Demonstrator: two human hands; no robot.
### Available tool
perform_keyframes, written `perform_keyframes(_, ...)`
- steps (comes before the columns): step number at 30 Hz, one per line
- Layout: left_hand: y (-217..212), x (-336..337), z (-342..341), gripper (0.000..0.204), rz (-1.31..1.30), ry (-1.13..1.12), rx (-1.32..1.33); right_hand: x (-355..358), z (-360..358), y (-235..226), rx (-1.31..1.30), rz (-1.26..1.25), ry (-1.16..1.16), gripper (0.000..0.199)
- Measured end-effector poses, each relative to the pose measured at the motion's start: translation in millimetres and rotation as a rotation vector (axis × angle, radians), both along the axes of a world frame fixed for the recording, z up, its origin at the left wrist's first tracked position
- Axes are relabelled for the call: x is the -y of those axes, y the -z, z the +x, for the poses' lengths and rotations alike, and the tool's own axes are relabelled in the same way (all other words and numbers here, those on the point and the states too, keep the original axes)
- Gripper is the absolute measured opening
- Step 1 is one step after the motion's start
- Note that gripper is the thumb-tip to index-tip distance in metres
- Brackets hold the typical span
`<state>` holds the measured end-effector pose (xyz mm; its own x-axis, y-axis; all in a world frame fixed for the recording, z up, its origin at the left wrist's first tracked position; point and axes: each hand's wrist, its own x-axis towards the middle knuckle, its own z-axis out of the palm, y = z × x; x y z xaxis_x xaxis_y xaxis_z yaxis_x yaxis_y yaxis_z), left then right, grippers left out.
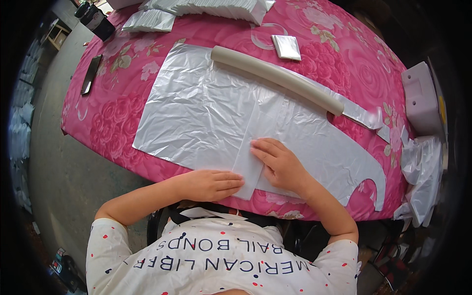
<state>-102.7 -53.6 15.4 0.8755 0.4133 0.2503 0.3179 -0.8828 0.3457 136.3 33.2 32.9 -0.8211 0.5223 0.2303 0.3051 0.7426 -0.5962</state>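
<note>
A large sheet of shiny, whitish plastic film (184,105), which looks like a bag with a curved cut-out at its right end, lies wrinkled across the table. A narrow folded strip (248,169) runs through its middle toward the near edge. My left hand (214,185) lies flat on the near end of this strip, fingers stretched to the right. On the strip's right side rests my right hand (281,164), its fingers slightly bent and pointing left, fingertips on the film. A beige tube (278,78) lies across the far edge of the film.
Stacks of folded plastic (211,11) sit at the far edge, and a small folded packet (286,47) lies nearer. At the far left stand a dark bottle (96,20) and a phone (91,74). A white foam box (422,96) and loose plastic bags (422,172) are at the right.
</note>
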Motion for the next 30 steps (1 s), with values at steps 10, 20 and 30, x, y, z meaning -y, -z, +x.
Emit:
perform_keyframes(10, 3.5, -0.2, 11.2, 0.034, -0.319, -0.134, 0.485, 15.0, 1.7, 4.9, -0.005, 0.076, 0.147, 0.045)
perform_keyframes(20, 3.0, -39.8, 27.2, 0.063, -0.055, -0.454, 0.040, 14.6, 5.9, 13.4, -0.066, 0.241, 0.237, 0.031)
perform_keyframes(30, -22.2, -61.8, 43.0, 0.056, -0.682, -0.872, 0.347, -22.4, -9.4, -14.5, -0.002, -0.727, 0.688, 0.022)
